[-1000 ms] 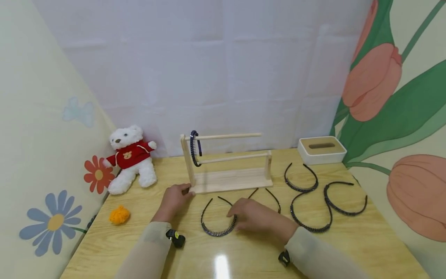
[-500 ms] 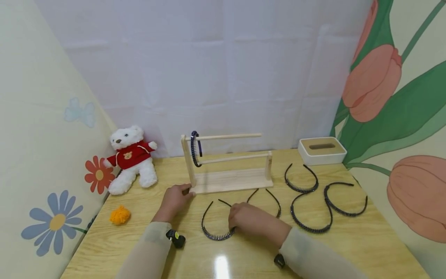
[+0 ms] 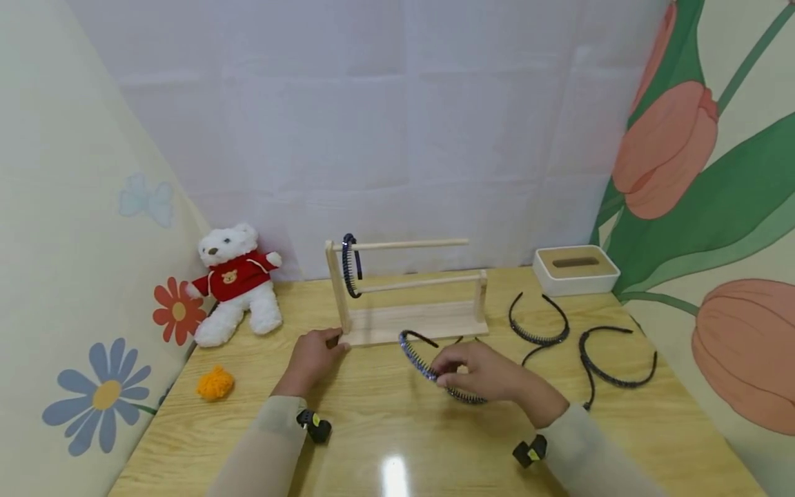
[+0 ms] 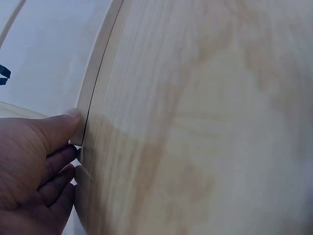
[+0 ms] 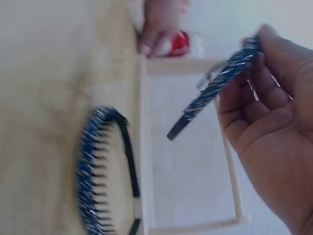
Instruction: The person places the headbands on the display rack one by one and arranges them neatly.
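Observation:
My right hand (image 3: 477, 373) pinches a dark glittery toothed headband (image 3: 417, 359), which is raised and tilted over the table in front of the wooden rack (image 3: 406, 321). In the right wrist view, thumb and fingers grip the held headband (image 5: 220, 83) partway along its band. Below the hand, another toothed headband (image 3: 466, 398) lies partly hidden. My left hand (image 3: 312, 357) holds the front left corner of the rack's base; in the left wrist view the thumb rests along the board's edge with the other fingers bent. One headband (image 3: 349, 266) hangs at the left end of the upper rod.
Several more headbands lie to the right, among them a headband (image 3: 539, 339) near the rack and a headband (image 3: 621, 382) farther right. A white tissue box (image 3: 576, 279) stands at the back right. A white teddy bear (image 3: 239, 283) and an orange ball (image 3: 215, 384) sit left.
My right hand has taken hold of the nearest left headband and raised it from the table, moving slightly right and turning it. My left hand stays at the rack's corner.

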{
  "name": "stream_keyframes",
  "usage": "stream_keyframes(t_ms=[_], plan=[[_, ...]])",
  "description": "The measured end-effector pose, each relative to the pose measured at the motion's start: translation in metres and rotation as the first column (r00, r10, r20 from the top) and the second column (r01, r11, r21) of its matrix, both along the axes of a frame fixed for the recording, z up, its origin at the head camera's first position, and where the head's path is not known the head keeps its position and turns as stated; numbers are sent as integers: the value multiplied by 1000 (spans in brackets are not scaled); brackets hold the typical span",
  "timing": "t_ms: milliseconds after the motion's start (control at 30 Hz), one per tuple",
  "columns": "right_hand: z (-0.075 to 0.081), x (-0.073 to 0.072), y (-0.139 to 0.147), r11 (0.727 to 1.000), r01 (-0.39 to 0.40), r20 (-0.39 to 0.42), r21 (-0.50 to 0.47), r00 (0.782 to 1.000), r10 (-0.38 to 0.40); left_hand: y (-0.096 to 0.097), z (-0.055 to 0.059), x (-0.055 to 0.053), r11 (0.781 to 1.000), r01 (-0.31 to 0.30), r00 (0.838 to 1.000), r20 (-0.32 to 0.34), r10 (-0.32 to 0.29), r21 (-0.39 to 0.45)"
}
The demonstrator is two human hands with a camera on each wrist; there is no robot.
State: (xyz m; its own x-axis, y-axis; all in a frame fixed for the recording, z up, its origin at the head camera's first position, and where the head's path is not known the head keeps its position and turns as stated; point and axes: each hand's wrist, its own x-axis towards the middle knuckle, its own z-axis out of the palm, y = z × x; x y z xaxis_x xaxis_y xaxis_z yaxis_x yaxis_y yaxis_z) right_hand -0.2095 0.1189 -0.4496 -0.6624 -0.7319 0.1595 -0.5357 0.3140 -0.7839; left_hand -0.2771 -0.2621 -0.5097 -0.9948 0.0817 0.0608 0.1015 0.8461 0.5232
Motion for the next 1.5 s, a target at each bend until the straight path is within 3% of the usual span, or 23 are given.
stream_keyframes(t_ms=[67,133,267,367,467,533,633,700,867,933,1133,1333,1500], plan=[[5,-4,10,990,67,77,-122,995,-57,0,0,1,1000,3,1000,0,-3,-3],[8,-8,18,963,138,131,-232,985,-110,-1,0,1,1000,7,1000,-2,-7,-6],[13,-14,30,868,278,222,-411,954,-200,0,-2,3,1000,8,1000,-8,-8,-5],[15,-18,34,756,325,337,-568,930,-147,1,-3,3,1000,6,1000,-7,-6,-1],[21,-21,38,612,360,423,-705,905,-45,1,-4,3,1000,2,1000,-3,-2,2],[27,-24,41,527,399,454,-750,890,-28,1,-4,2,1000,-1,1000,-1,1,5],[41,-28,47,429,458,488,-779,872,-45,1,-5,1,1000,-4,1000,-1,4,3],[52,-32,52,383,478,496,-791,867,-58,0,-4,0,1000,-4,1000,-2,4,-4],[76,-46,60,318,513,516,-798,853,-80,-1,-2,-1,1000,-2,1000,-5,2,-4],[82,-53,60,305,522,525,-796,848,-80,-1,-1,-1,1000,-1,1000,-5,1,0],[89,-69,48,262,527,541,-808,841,-22,0,0,0,1000,-1,1000,5,1,6],[88,-77,36,239,534,548,-811,836,-11,2,1,1,1000,3,1000,1,-3,4],[85,-85,31,246,542,555,-804,832,-20,0,1,0,1000,-6,1000,-10,6,-10]])
